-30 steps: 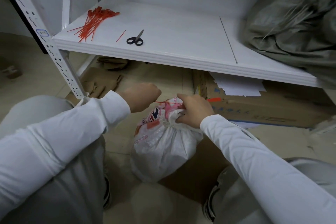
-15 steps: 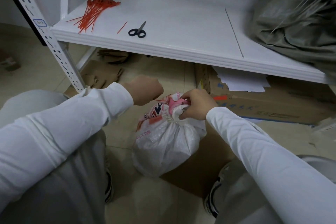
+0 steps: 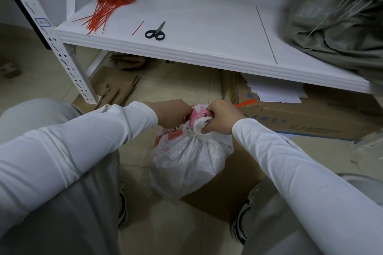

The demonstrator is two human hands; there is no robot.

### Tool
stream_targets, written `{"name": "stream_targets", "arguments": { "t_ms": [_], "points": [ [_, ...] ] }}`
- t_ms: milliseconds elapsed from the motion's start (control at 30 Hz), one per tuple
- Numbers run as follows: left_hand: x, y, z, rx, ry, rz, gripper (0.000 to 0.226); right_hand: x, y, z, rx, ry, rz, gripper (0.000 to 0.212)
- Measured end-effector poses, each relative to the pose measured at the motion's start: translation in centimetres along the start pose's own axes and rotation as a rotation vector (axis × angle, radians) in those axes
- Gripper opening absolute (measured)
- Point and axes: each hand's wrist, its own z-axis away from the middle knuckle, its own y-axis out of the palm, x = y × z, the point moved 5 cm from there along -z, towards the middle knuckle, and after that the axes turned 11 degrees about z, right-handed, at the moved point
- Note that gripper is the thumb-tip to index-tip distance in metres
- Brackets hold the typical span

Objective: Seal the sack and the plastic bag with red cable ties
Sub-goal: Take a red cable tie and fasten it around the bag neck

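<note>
The plastic bag [image 3: 186,163] stands on the floor at frame centre, white and translucent with pink and red print, its neck gathered tight. The right hand [image 3: 220,118] grips that neck, and the end of a red cable tie [image 3: 246,102] projects past it to the right. The left hand [image 3: 172,113] is curled against the neck's left side, contents not discernible; red print on the bag's left flank ends in "25", and the grey-green sack [image 3: 335,18] lies at upper right.
</note>
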Motion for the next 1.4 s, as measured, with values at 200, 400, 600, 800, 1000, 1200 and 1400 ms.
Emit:
{"name": "stream_targets", "arguments": {
  "t_ms": [200,400,600,800,1000,1200,1400],
  "points": [
    [0.5,-0.4,-0.4,-0.146,-0.032,0.073,0.017,-0.6,0.2,0.0,-0.022,0.002,-0.049,0.026],
    [1.5,2.4,-0.9,-0.027,-0.104,-0.007,0.014,-0.9,0.2,0.1,-0.058,-0.002,-0.092,0.077],
    [0.7,3.8,-1.1,-0.034,-0.03,0.125,0.015,-1.7,0.0,0.1,-0.068,0.022,-0.109,0.064],
    [1.2,4.9,-0.5,-0.076,-0.105,0.332,0.018,-2.7,0.3,0.2,-0.09,0.038,-0.167,0.038],
    [0.1,8.3,0.4,-0.186,-0.073,0.174,0.02,-2.4,0.6,-0.5,-0.12,0.045,-0.142,0.044],
    [-2.4,9.1,1.4,-0.221,-0.003,0.256,0.019,-1.9,0.6,-0.7,-0.104,0.056,-0.122,0.037],
    [-2.6,7.2,0.9,-0.363,-0.055,0.392,0.039,-1.6,0.8,-0.9,-0.105,0.041,-0.123,0.035]
  ]
}}
